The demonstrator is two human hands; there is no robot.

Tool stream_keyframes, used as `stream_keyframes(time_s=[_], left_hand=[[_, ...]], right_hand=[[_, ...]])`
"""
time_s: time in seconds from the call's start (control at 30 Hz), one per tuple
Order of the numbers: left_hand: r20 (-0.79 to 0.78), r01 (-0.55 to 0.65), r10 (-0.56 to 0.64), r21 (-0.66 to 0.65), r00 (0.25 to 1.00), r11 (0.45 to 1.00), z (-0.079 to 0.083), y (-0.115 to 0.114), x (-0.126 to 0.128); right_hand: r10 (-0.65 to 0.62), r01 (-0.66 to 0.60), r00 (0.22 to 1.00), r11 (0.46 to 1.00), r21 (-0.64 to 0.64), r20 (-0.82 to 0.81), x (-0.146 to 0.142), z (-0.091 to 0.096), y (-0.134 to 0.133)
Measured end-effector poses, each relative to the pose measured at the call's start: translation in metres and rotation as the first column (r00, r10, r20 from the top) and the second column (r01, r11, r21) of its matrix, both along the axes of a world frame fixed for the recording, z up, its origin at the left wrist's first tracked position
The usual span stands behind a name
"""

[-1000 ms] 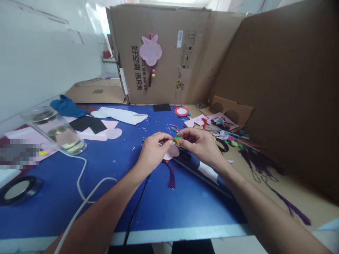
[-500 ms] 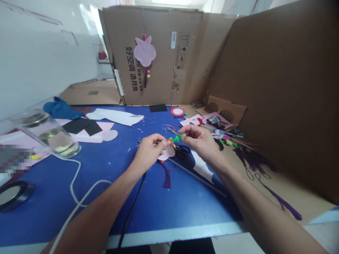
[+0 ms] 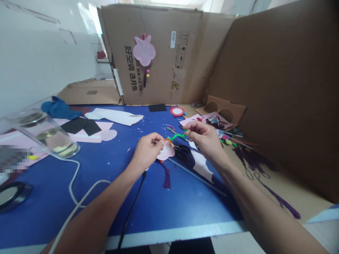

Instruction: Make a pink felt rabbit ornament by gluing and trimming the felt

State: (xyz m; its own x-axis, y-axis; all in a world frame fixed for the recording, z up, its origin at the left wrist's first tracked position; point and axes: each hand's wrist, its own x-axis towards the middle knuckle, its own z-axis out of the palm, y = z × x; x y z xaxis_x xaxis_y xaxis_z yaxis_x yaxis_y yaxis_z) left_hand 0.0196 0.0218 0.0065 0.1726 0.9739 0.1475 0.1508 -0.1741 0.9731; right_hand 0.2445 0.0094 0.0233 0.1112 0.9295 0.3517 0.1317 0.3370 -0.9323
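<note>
Between thumb and fingers my left hand (image 3: 149,150) pinches the left edge of a small pink scalloped paper ornament (image 3: 167,151). An orange strip (image 3: 169,141) runs along the ornament's top, and a purple tassel (image 3: 166,178) hangs from its bottom. My right hand (image 3: 205,139) is closed on the far end of a green pipe cleaner (image 3: 178,136), which stretches in a wavy line towards the orange strip. Whether the green piece is fastened there I cannot tell. Black-handled scissors (image 3: 182,151) lie just right of the ornament, under the pipe cleaner.
A glass of pale liquid (image 3: 57,141) and a tape roll (image 3: 13,195) are at the left, with a white cable (image 3: 74,169) nearby. Purple tassels (image 3: 249,157) lie at the right. Tall cardboard (image 3: 164,70) with a pink paper ornament (image 3: 144,53) stands behind.
My right hand has moved slightly up and right, drawing the green pipe cleaner out into a longer line. My left hand stays on the ornament, more of which now shows.
</note>
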Motion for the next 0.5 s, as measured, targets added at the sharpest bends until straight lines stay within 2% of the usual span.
stream_keyframes(time_s=[0.1, 0.2, 0.37, 0.5], left_hand=[[-0.007, 0.085, -0.085, -0.014, 0.996, 0.996, 0.000, -0.003, 0.001], [0.000, 0.174, -0.174, -0.055, 0.985, 0.983, 0.004, -0.008, 0.003], [0.089, 0.100, -0.100, 0.012, 0.991, 0.995, 0.014, -0.010, 0.002], [0.068, 0.178, -0.174, -0.060, 0.982, 0.982, 0.014, -0.010, 0.001]], right_hand=[[-0.010, 0.009, 1.000, 1.000, 0.028, 0.019, 0.002, 0.000, 0.001], [0.054, -0.062, 0.991, 0.996, 0.059, 0.119, 0.001, 0.001, -0.002], [0.075, -0.132, 0.931, 0.982, 0.137, 0.357, -0.004, 0.009, -0.013], [0.065, -0.167, 0.880, 0.970, 0.177, 0.471, -0.008, 0.012, -0.020]])
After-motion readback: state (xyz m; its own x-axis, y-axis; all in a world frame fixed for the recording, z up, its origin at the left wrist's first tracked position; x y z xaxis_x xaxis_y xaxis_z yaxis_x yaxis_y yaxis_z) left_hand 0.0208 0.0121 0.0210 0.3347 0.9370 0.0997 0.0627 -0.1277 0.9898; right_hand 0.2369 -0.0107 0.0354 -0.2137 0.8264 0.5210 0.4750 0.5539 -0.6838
